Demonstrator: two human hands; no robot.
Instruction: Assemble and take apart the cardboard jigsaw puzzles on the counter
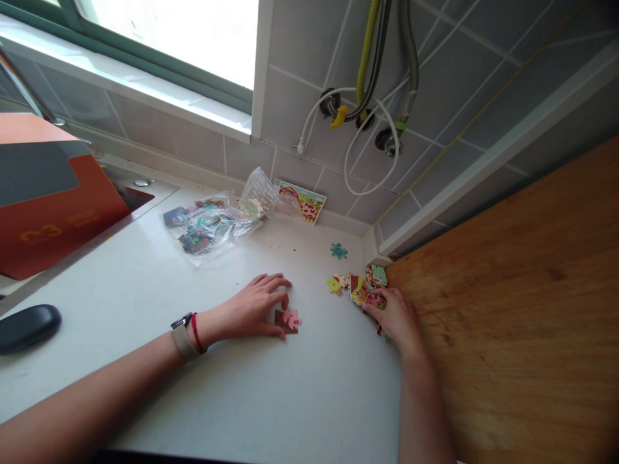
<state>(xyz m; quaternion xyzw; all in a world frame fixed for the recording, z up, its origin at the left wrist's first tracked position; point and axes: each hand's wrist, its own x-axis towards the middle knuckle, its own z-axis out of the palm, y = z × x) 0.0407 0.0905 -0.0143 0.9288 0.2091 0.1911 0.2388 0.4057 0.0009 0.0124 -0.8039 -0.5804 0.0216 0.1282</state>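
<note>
Only a small part of the jigsaw puzzle appears to be done: a little cluster of brown and pink pieces point(286, 320) lies assembled on the white desk point(271, 399), near the middle of the view. The left hand point(249, 308) is curved loosely around this cluster, with its fingertips at the upper edge, though it cannot be told whether the pieces are being gripped. A woven-band wristwatch point(182, 336) and a red cord bracelet point(196, 332) are worn on that wrist.

Most of the work appears to be left. A loose heap of colourful jigsaw pieces point(356, 290) is piled near the back corner of the desk, and the right hand point(394, 319) is pressed against its near side. The fingers of that hand are half closed among the pieces, but whether any piece is held cannot be told. A single teal jigsaw piece point(339, 251) lies apart, just behind the heap.

Further pieces are seen through a clear plastic bag point(206, 225), which lies towards the back wall. A small picture card point(300, 201) showing a red barn leans against the tiled wall point(294, 109) just beside the bag. A wooden board point(507, 322) lies to the right of the desk, and an orange folder point(53, 212) is seen at the far left.
</note>
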